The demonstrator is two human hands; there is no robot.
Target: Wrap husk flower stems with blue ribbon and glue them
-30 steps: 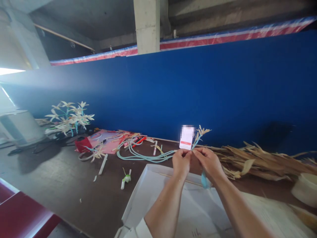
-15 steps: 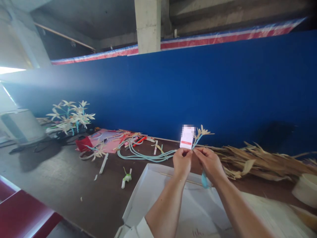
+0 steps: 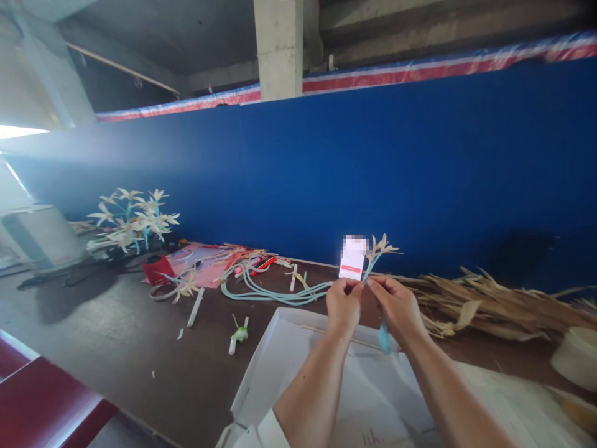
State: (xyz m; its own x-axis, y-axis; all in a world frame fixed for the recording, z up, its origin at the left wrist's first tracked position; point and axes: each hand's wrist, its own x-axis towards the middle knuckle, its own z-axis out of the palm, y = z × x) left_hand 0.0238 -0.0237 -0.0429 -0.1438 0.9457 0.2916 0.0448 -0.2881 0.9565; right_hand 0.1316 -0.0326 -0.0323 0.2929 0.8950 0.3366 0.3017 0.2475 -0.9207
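Blue wall (image 3: 420,155) backs the dark surface (image 3: 116,336); above the white tray (image 3: 289,348) your left hand (image 3: 344,305) and right hand (image 3: 396,305) both pinch the blue-stemmed straw flower (image 3: 379,249), held upright, with dried husks (image 3: 489,305) lying just to their right and blue cords (image 3: 275,294) to the left.

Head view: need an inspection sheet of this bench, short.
Surface: dark brown tabletop, with a shallow white cardboard tray at the near edge.
Job's things: small straw flower on a light blue stem, held above the tray; a light blue tape tail hangs below the right hand.
Clutter: pile of dried tan husk leaves at right; loops of light blue tubing; pink sheet; bunch of pale straw flowers at far left; loose white strips.
Grips: left hand and right hand both pinch the stem, fingertips close together.
Cables: dark cord on the table at left.
Surroundings: blue wall panel, concrete pillar; no other person seen.
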